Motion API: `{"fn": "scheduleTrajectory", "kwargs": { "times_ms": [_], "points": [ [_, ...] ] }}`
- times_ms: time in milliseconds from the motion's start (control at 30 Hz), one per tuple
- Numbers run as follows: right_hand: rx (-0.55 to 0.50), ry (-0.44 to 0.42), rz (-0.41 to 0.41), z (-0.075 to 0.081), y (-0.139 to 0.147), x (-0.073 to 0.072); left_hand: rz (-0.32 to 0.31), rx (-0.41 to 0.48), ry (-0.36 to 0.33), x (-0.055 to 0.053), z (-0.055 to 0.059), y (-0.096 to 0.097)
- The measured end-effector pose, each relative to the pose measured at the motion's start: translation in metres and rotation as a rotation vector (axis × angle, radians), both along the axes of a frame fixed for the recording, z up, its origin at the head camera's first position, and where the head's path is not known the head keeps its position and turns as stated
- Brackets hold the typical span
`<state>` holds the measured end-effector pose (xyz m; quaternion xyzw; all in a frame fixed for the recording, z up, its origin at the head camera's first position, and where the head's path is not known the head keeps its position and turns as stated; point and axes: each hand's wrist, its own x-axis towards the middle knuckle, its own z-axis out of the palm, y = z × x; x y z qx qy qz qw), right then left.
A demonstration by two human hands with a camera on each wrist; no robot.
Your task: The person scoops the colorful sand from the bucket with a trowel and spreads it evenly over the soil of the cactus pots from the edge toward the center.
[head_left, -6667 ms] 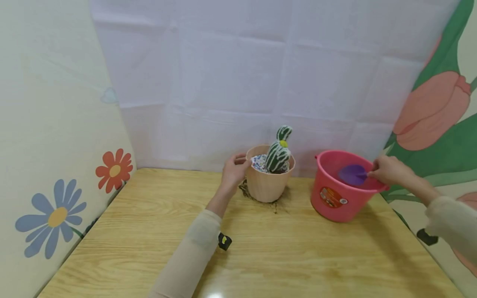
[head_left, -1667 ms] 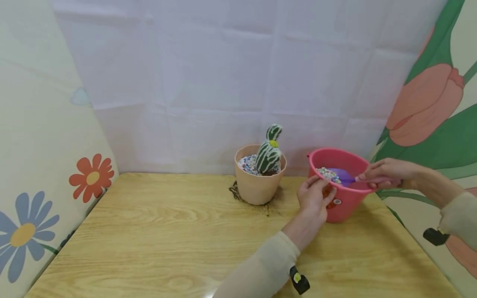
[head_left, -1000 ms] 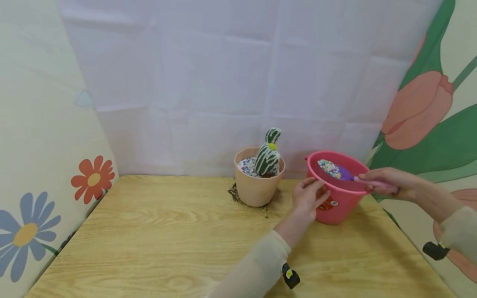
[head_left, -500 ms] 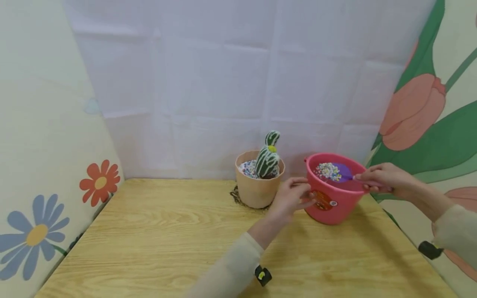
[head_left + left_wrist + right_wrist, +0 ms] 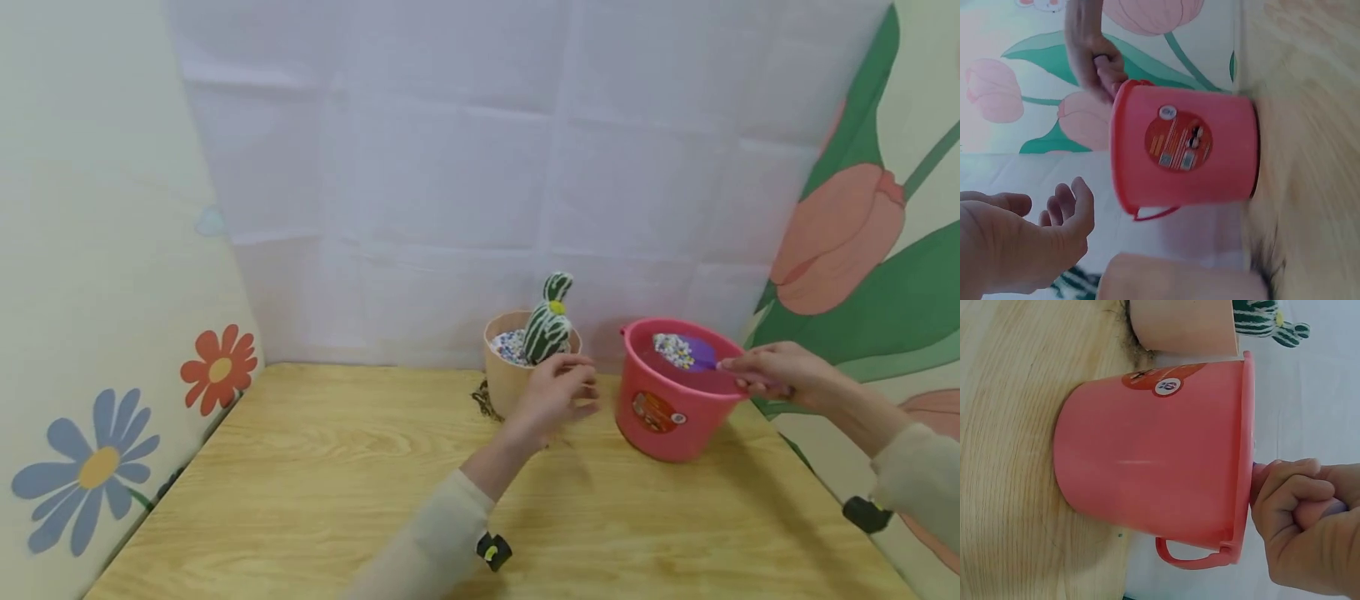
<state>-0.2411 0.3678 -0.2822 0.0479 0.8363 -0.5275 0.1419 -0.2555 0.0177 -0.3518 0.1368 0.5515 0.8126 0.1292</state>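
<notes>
My right hand (image 5: 772, 368) grips the pink handle (image 5: 1317, 511) of a small trowel with a purple blade (image 5: 702, 353). Multicoloured beads (image 5: 672, 351) fill the blade, which sits inside the mouth of a pink bucket (image 5: 667, 417). My left hand (image 5: 551, 396) hovers in front of a peach flower pot (image 5: 501, 379), fingers loosely bent and holding nothing. From the pot rises a green-and-white knitted cactus (image 5: 547, 329) with a yellow flower, and similar beads (image 5: 512, 345) lie around its base. In the left wrist view the left hand (image 5: 1029, 240) is apart from both pot and bucket.
Dark root-like strands (image 5: 483, 400) stick out on the wooden table (image 5: 322, 467) beside the pot's base. Behind stands a white cloth (image 5: 420, 183), with flower-painted walls on both sides. A handle (image 5: 1191, 561) hangs from the bucket's rim.
The left hand has left the pot, touched the bucket's rim, then moved left to the front of the pot. The trowel, bare of beads at first, has come up loaded inside the bucket.
</notes>
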Motion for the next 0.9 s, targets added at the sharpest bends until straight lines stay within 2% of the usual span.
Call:
{"fn": "scheduleTrajectory", "kwargs": {
  "times_ms": [67,133,200,267,367,467,533,600,700,800,900],
  "points": [
    [0.001,0.002,-0.008,0.000,0.001,0.001,0.020,-0.088,0.121,0.000,0.006,-0.012],
    [-0.017,0.000,-0.006,0.000,0.001,0.002,0.080,-0.200,0.262,-0.003,0.013,-0.026],
    [-0.047,-0.012,0.011,0.001,0.001,0.003,0.186,-0.314,0.418,-0.009,0.020,-0.042],
    [-0.087,-0.028,0.029,0.004,0.000,0.005,0.316,-0.412,0.539,-0.017,0.024,-0.057],
    [-0.136,-0.048,0.061,0.008,-0.001,0.007,0.515,-0.539,0.621,-0.031,0.026,-0.077],
    [-0.160,-0.058,0.075,0.012,-0.005,0.010,0.634,-0.619,0.587,-0.046,0.019,-0.094],
    [-0.163,-0.062,0.093,0.015,-0.007,0.013,0.648,-0.638,0.526,-0.057,0.011,-0.103],
    [-0.163,-0.064,0.101,0.017,-0.011,0.018,0.616,-0.630,0.459,-0.066,0.001,-0.110],
    [-0.154,-0.055,0.124,0.018,-0.017,0.025,0.526,-0.595,0.347,-0.077,-0.012,-0.117],
    [-0.154,-0.047,0.149,0.020,-0.025,0.031,0.433,-0.541,0.241,-0.084,-0.021,-0.120],
    [-0.179,-0.044,0.185,0.020,-0.034,0.036,0.356,-0.481,0.165,-0.089,-0.027,-0.120]
  ]
}}
